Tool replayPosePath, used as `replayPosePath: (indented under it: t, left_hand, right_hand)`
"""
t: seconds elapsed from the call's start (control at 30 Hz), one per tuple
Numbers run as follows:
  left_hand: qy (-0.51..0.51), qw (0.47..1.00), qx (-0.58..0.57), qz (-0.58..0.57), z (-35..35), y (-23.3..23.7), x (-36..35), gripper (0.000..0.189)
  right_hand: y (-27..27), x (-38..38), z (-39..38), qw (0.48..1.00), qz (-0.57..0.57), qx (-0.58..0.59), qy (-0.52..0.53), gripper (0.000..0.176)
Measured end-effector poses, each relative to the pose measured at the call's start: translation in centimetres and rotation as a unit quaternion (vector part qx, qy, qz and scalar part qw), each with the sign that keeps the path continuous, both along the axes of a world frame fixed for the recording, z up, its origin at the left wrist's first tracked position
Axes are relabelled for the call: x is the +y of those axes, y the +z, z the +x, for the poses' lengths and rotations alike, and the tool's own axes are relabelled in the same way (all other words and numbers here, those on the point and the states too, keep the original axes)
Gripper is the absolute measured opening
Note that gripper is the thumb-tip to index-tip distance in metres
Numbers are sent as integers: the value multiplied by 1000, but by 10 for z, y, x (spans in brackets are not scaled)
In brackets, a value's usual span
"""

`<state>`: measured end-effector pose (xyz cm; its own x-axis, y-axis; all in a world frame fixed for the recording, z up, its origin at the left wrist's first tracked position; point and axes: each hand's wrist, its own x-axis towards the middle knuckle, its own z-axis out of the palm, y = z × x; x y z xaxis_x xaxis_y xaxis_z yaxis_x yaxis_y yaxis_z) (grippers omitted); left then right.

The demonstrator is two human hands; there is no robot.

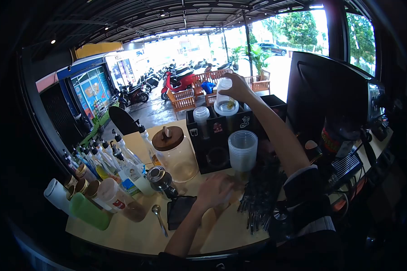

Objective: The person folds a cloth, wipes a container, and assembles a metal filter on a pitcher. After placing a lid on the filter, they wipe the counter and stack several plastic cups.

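My right hand [238, 87] is raised over the black organizer box [215, 156], its fingers wrapped round a clear plastic cup [224, 84] at the top of an upside-down stack. Low over the counter, my left hand [215, 190] reaches forward, its fingers smeared by motion beside a blurred, see-through shape; I cannot tell whether it holds that. Just beyond this hand stands a stack of clear plastic cups [243, 147]. A black pad [181, 212] lies under the left wrist, with a metal spoon [159, 220] to its left.
Left of the hands stand a wood-lidded jar [176, 156], a metal-topped glass jar [160, 180], several pump bottles [117, 156] and a green container [89, 211]. Black wrapped straws [257, 198] lie right of the left hand. A large monitor [328, 90] rises at the right.
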<state>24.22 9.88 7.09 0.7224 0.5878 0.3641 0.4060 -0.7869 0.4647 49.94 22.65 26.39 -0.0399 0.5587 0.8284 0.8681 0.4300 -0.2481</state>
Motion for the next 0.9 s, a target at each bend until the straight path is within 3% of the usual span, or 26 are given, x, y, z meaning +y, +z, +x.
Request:
replayPosePath:
  t: [0.13, 0.53, 0.6, 0.9]
  left_hand:
    - [-2, 1000, -4, 12, 1, -1, 1, 37]
    - [13, 999, -23, 19, 3, -1, -1, 36]
    - [14, 1000, -12, 15, 4, 0, -1, 36]
    - [14, 1000, -1, 15, 4, 2, -2, 35]
  right_hand:
    - [2, 4, -5, 994, -112, 1, -12, 57]
    - [-42, 38, 4, 988, -149, -48, -8, 59]
    - [-48, 37, 6, 982, -182, -45, -10, 68]
    - [-66, 37, 6, 989, -136, -45, -33, 71]
